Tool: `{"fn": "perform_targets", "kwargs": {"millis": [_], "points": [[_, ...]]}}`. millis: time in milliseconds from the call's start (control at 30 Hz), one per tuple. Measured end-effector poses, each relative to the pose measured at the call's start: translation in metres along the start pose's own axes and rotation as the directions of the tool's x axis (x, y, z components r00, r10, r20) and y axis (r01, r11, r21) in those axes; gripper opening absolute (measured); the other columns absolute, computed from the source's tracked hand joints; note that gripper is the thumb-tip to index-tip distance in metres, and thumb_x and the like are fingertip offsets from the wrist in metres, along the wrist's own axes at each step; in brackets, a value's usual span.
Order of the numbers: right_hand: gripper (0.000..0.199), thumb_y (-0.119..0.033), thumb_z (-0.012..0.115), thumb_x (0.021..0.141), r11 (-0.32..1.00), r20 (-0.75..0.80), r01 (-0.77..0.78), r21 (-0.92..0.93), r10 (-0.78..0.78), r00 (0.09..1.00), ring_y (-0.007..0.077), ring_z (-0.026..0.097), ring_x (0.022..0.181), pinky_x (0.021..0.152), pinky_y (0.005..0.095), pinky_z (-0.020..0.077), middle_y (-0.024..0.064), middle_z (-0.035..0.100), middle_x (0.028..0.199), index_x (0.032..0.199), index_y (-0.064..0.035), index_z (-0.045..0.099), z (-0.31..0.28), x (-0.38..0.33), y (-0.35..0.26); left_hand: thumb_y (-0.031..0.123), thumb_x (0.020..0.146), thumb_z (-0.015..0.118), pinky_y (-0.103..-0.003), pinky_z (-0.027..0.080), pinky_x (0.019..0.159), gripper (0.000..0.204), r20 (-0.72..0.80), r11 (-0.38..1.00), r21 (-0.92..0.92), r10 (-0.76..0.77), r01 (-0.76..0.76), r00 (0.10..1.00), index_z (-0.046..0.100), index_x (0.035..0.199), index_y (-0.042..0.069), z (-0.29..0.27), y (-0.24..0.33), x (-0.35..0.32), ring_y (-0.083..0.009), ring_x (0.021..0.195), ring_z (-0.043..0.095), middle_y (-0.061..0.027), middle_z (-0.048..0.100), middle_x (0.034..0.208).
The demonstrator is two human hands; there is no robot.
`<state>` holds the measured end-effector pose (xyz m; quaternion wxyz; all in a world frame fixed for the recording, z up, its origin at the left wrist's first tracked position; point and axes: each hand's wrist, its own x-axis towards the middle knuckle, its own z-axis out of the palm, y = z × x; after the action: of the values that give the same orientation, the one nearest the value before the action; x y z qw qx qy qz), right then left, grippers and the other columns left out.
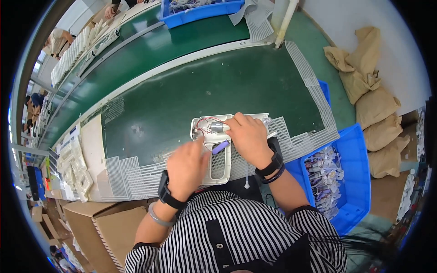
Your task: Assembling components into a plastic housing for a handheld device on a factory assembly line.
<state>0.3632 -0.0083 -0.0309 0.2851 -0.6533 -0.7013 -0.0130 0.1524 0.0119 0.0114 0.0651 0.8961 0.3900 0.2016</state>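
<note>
A white plastic housing half with a looped handle lies on the near edge of the green bench, its inside facing up. In it sit a silver motor, thin red wires and, across the handle's top, a purple cylindrical battery. My right hand grips the housing's body just right of the motor, fingers curled over the parts there. Smeared by motion, my left hand is at the housing's left end, beside the wires; its fingertips are unclear. A thin clear tube hangs below my right hand.
At right stands a blue bin of small clear-and-metal assemblies, near brown sacks. White plastic frames lie at the bench's left end. Beyond are a conveyor, another blue bin and co-workers. Cardboard boxes stand lower left.
</note>
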Motion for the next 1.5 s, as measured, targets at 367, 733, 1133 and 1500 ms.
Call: {"fn": "perform_targets", "kwargs": {"millis": [367,733,1133,1500], "points": [[0.021,-0.02,0.073,0.088,0.999,0.066,-0.047,0.02,0.045,0.997,0.0247,0.065,0.094,0.078,0.0416,0.0498,0.0037,0.062,0.098,0.107,-0.0125,0.069,-0.006,-0.001,-0.008,0.02,0.084,0.072,-0.038,0.052,0.056,0.013,0.016,0.998,0.017,0.058,-0.058,0.998,0.063,0.088,0.01,0.02,0.015,0.003,-0.0239,0.066,0.065,-0.0047,0.064,0.075],[0.027,-0.017,0.074,0.086,0.995,0.188,0.032,0.091,-0.049,0.981,0.0273,0.066,0.089,0.076,0.0407,0.0527,0.0068,0.064,0.101,0.112,-0.0098,0.07,-0.046,0.018,-0.012,0.018,0.079,0.076,-0.039,0.051,0.069,0.024,0.028,0.994,-0.078,0.082,-0.08,0.996,0.065,0.099,0.011,0.005,-0.009,-0.039,-0.0244,0.085,0.062,-0.0041,0.064,0.088],[0.026,-0.019,0.075,0.086,0.84,0.45,0.403,0.364,-0.537,0.713,0.0281,0.068,0.094,0.08,0.039,0.0561,0.0062,0.063,0.108,0.111,-0.0179,0.073,-0.006,0.06,-0.016,0.009,0.091,0.074,-0.032,0.055,0.069,0.016,-0.223,0.825,-0.55,-0.295,0.13,0.929,0.076,0.104,0.002,0.009,-0.014,-0.041,-0.0208,0.081,0.069,-0.0109,0.073,0.095],[0.013,-0.02,0.076,0.086,0.869,0.482,0.397,0.294,-0.494,0.724,0.0252,0.067,0.087,0.075,0.0398,0.055,0.0028,0.061,0.099,0.098,-0.0144,0.074,-0.001,0.068,-0.011,0.019,0.089,0.073,-0.035,0.052,0.059,0.04,0.001,0.98,-0.188,-0.071,0.069,0.998,0.063,0.125,0.004,0.011,-0.007,-0.045,-0.0207,0.067,0.067,-0.006,0.068,0.08]]}}
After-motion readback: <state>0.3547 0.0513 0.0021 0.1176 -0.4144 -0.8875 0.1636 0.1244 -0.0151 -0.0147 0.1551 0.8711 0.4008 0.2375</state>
